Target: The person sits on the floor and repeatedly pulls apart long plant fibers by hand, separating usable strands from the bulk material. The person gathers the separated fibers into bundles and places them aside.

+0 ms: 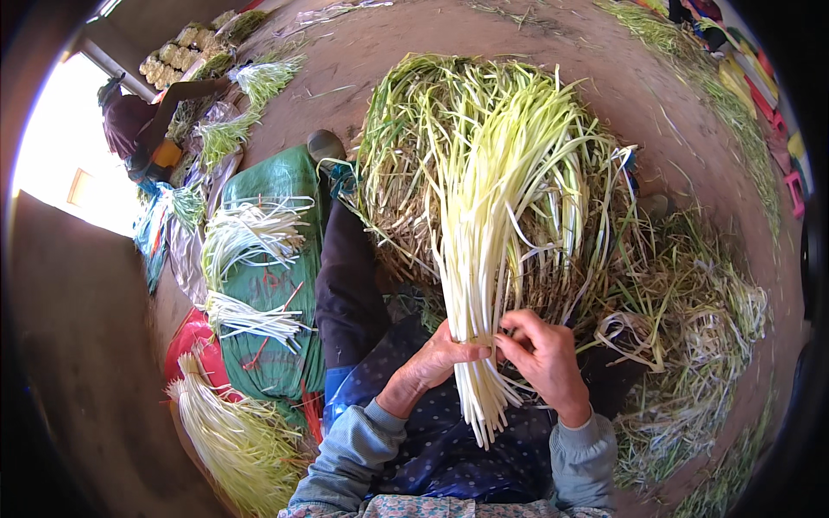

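A long bundle of blanched garlic-type greens (479, 259) lies over my lap, its white stalk ends towards me and its yellow-green leaves pointing away. My left hand (440, 359) is wrapped around the white stalks near their lower end, thumb across the front. At the right side of the same stalks is my right hand (541, 356), with its fingers curled and thumb and fingertips against the bundle. Whether a thin tie is pinched there is too small to tell. Beyond and beneath the leaves sits a big heap of untrimmed greens (401, 175) with brown, dry bases.
At left, a green woven sack (259, 362) bears two small bunches of white stalks (259, 317) and red ties (291, 294). A finished-looking bundle (227, 440) lies below it. Leaf waste (699, 362) is piled at right. Another person (139, 123) bends over greens at upper left.
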The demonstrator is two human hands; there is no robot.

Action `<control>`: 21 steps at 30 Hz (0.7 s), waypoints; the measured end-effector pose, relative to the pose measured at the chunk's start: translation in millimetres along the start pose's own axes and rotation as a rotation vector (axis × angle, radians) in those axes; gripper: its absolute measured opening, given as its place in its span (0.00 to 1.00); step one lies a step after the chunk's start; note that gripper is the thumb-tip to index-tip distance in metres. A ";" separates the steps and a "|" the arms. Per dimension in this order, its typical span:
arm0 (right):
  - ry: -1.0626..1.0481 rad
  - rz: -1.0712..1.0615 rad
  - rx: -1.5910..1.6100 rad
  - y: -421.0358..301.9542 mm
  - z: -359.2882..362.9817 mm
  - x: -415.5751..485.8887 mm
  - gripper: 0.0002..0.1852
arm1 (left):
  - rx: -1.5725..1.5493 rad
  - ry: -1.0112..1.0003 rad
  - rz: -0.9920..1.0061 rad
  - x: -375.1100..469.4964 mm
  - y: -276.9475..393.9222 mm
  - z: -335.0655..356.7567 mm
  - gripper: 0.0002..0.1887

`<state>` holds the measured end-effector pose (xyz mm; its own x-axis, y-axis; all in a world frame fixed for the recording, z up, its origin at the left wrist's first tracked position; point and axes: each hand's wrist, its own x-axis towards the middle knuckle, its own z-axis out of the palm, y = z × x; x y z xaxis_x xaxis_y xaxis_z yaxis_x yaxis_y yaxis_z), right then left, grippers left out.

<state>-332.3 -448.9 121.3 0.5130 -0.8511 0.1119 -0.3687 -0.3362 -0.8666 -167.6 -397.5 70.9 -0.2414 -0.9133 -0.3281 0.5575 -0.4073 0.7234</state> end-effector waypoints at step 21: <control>-0.098 -0.123 0.077 31.0 20.9 63.2 0.04 | 0.003 -0.114 -0.058 1.8 2.8 -5.4 0.35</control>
<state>-295.1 -504.7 91.3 0.6246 -0.7612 0.1745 -0.2404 -0.4000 -0.8844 -162.2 -400.3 69.0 -0.3622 -0.8829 -0.2988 0.5374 -0.4597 0.7070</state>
